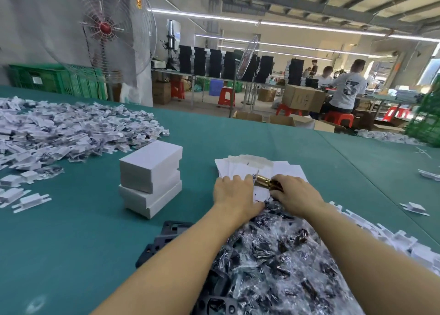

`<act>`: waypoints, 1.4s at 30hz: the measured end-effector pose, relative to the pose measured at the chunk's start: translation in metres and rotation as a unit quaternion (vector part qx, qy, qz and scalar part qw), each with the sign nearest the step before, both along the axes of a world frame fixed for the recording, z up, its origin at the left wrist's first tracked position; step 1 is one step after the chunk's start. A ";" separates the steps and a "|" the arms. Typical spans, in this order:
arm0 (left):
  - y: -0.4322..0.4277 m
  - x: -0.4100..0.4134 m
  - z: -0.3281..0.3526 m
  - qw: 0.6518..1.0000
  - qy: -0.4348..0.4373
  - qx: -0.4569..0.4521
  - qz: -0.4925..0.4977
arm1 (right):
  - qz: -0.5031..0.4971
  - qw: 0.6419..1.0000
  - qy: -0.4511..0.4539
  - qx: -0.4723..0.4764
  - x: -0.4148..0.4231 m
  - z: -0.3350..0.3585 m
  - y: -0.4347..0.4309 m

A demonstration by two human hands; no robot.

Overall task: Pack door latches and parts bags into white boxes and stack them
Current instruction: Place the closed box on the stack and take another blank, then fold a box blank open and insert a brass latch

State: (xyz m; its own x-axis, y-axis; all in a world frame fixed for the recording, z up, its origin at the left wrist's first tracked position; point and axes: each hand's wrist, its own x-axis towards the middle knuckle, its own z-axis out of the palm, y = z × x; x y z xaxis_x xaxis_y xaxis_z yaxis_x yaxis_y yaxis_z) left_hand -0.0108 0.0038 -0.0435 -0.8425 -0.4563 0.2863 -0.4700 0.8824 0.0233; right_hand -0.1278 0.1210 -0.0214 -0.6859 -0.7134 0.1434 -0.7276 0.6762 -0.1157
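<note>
Fingers (240, 180) of both hands flanking brass latch (263, 182), touching it, over white box (240, 166)

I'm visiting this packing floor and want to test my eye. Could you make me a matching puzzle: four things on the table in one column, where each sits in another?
Things:
1. stack of white boxes
2. brass latch
3. heap of parts bags
4. pile of white inserts

Places:
A. far left of the table
B. nearest the person, under the forearms
C. between the two hands
D. left of the left hand

Pairs: 1-D, 2-C, 3-B, 4-A
</note>
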 end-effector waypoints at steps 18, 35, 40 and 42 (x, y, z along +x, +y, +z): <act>0.002 0.008 0.015 0.997 0.072 0.009 -0.023 | -0.102 0.880 -0.235 -0.399 -0.011 -0.013 0.008; -0.014 0.047 0.044 0.858 0.483 0.153 0.083 | -0.044 0.977 -0.144 -0.149 0.000 -0.003 0.003; -0.008 0.076 0.042 0.843 0.478 0.231 0.082 | -0.076 0.879 -0.248 -0.400 0.026 0.038 0.016; -0.002 0.090 0.034 0.846 0.464 0.253 0.072 | -0.052 0.802 -0.355 -0.477 0.051 0.061 0.027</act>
